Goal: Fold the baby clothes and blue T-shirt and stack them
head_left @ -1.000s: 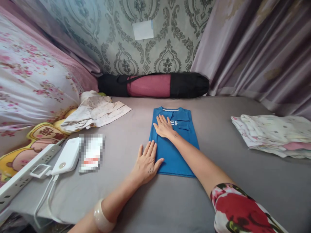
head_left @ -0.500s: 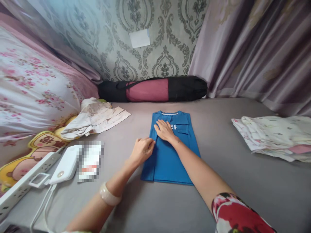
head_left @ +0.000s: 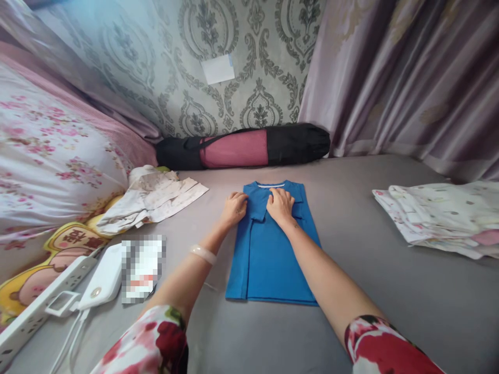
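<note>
A blue T-shirt lies flat with its collar away from me; its sides are folded inward and both sleeves lie across the front. My left hand is closed at the shirt's upper left edge, by the shoulder, fingers curled onto the cloth. Just below the collar, my right hand has bent fingers gripping the cloth at the end of the folded left sleeve. Its fingertips are partly hidden. The white print on the chest is covered.
A grey sheet spreads under everything. Folded pale clothes lie right, a cream garment left. A power strip, white power bank and cables sit front left. A black-and-pink rolled bag lies along the wall.
My left hand has moved up along the shirt's left edge to the shoulder. My right hand has shifted right and curled its fingers. The left sleeve flap now lies across the chest, over the print.
</note>
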### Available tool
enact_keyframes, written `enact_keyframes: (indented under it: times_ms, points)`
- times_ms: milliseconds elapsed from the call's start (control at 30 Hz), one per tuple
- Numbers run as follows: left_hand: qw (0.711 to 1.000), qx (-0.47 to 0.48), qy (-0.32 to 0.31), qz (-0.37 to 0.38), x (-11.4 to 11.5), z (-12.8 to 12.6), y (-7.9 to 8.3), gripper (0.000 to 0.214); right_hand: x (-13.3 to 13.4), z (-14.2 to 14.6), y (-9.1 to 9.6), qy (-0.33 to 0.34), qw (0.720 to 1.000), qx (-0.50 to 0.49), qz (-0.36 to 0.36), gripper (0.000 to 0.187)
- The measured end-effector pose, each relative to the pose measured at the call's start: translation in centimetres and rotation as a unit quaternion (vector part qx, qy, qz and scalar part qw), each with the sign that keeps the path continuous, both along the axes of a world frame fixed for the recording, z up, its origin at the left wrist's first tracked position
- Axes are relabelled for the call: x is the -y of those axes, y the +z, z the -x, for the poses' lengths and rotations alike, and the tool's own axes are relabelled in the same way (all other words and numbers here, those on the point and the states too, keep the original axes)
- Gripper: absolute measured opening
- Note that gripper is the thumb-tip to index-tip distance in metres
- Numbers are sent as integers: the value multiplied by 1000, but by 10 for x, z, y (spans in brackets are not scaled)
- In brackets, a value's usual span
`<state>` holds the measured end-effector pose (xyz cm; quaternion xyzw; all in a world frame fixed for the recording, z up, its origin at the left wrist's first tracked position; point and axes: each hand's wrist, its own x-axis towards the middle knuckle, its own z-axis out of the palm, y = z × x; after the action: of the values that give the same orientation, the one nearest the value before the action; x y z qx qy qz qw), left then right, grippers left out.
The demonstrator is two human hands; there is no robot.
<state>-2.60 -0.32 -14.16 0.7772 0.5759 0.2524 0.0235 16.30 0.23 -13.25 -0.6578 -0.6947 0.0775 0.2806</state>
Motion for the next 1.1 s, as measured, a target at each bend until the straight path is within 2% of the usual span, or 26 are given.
enact_keyframes:
  times_ms: [133, 233, 467, 667, 833, 967, 1100]
  points:
    - [1000, -10, -24, 13, -26, 0, -3, 37, 0, 0, 1, 12, 1000, 6, 19, 39]
    - [998, -18, -57, 25, -37, 2, -5, 40, 1, 1, 3, 22, 1000, -4, 18, 40]
    - [998, 14, -53, 34, -41, 7, -20, 41, 1, 3, 0, 18, 1000, 7, 24, 31]
    - [998, 18, -44, 30, -41, 8, -21, 41, -2, 3, 1, 33, 999, -22, -2, 32]
    - [998, 11, -54, 29, -43, 7, -21, 40, -2, 9, 5, 119, 989, -61, -61, 31]
    - [998, 3, -60, 35, -43, 7, -19, 40, 4, 17, 6, 199, 978, -42, -54, 37]
    - [997, 6, -53, 54, -40, 7, -14, 40, 13, 25, 5, 238, 970, -11, -41, 44]
